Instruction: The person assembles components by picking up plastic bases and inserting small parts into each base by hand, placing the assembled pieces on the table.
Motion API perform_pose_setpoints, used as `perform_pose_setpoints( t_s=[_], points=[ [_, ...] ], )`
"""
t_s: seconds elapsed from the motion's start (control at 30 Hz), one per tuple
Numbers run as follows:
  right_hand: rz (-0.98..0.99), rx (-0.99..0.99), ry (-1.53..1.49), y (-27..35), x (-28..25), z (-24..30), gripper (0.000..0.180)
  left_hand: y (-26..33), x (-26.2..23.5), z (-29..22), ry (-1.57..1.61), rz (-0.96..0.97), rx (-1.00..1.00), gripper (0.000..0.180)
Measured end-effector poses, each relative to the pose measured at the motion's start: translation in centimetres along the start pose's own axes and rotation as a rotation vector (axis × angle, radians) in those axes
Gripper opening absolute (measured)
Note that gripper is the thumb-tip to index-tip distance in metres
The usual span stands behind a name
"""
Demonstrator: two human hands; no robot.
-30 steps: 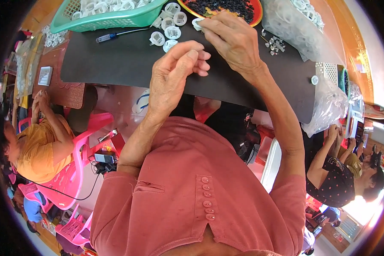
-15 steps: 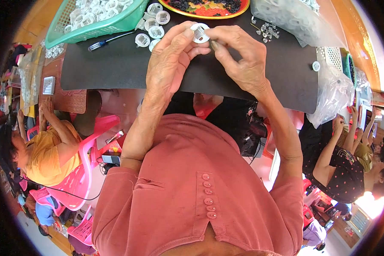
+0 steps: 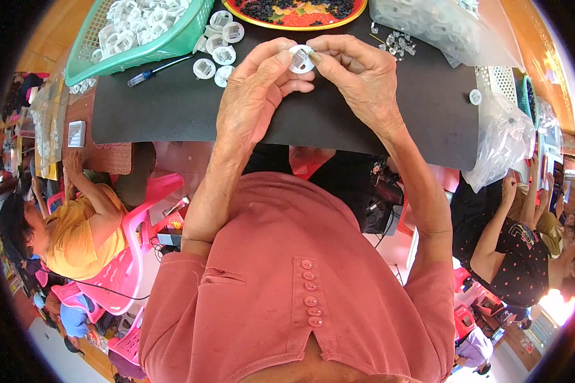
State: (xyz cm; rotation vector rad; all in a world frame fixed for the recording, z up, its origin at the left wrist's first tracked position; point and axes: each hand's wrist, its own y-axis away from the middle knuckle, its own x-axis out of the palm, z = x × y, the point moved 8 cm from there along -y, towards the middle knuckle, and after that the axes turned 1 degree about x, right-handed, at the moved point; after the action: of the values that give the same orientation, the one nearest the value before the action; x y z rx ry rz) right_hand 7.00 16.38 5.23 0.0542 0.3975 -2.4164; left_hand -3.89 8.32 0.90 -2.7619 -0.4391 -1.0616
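White disc (image 3: pixel 301 59) is over the desk (image 3: pixel 166 108), left hand (image 3: pixel 252 89) and right hand (image 3: pixel 359 71) each with a grip closed on its edge. Work on it seems midway; whether the loose discs (image 3: pixel 224 55) beside the well-filled green basket (image 3: pixel 137 64) are finished, I cannot tell.

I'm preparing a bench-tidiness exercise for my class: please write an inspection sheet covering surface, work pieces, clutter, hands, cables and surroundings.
Surface: dark tabletop, bare along its near edge.
Work pieces: one white round piece held; loose white pieces beside a filled green basket; red tray with small black parts.
Clutter: screwdriver near the basket; small clear pieces by a plastic bag.
Hands: left hand and right hand both grip the held piece.
Cables: thin dark cable by a pink chair; its ends are unclear.
Surroundings: people seated on both sides, one in an orange top.
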Motion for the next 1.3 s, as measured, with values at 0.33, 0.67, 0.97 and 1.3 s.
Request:
perform_pose_setpoints(
  t_s=[0.33,0.67,0.97,1.3],
  points=[
    [-0.016,-0.293,0.622,-5.5,-2.0,2.2,0.016,0.3,-0.2,1.1,0.103,-0.006,-0.089,0.031],
    [0.527,-0.497,0.601,-10.0,4.2,0.9,0.015,1.0,-0.1,0.6,0.116,-0.025,-0.069,0.031],
    [0.566,-0.371,0.743,-10.8,3.9,-1.0,0.015,1.0,-0.9,0.2,0.139,-0.047,-0.054,0.030],
    [0.455,-0.331,0.680,-10.5,2.9,-1.3,0.012,0.8,-1.4,0.2,0.117,-0.057,-0.030,0.029]
  ],
)
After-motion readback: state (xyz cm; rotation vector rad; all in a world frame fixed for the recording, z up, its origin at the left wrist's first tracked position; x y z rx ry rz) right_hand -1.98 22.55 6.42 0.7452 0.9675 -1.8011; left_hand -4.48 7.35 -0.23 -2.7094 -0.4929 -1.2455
